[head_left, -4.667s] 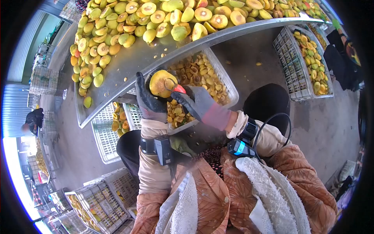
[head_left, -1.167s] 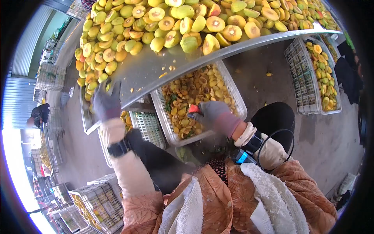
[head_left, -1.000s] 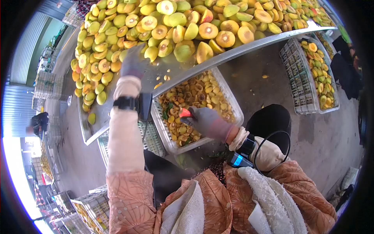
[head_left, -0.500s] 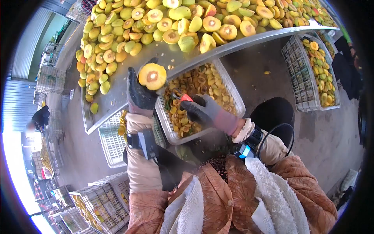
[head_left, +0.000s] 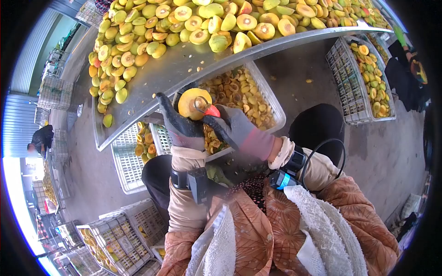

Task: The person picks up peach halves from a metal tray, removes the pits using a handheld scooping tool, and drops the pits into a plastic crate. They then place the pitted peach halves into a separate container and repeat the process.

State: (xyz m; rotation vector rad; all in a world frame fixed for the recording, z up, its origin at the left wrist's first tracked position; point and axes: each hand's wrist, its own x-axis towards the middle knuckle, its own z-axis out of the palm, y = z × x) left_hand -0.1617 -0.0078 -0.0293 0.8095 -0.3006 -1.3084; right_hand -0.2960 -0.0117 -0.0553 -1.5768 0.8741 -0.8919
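Observation:
In the head view, my left hand [head_left: 183,128], in a dark-palmed glove, holds a peach half [head_left: 188,104] with its cut face up. My right hand [head_left: 240,130], gloved too, is closed round the red handle of a pitting tool [head_left: 212,111]. The tool's curved metal loop lies against the cut face, over the middle of the fruit. Both hands are close together at the near edge of a metal table [head_left: 152,94]. Many more peach halves [head_left: 199,37] are heaped on that table. Below my hands, a white crate [head_left: 271,99] holds scooped-looking fruit pieces.
A crate of peach halves [head_left: 338,85] stands on the floor at right, with a person's arm [head_left: 405,48] beyond it. White crates [head_left: 126,168] sit under the table at left, and stacked crates [head_left: 122,239] at lower left. Another person [head_left: 42,138] is far left.
My right hand has brought the pitting tool from over the crate to the peach half. My left hand has moved right and down with the fruit, off the table's edge.

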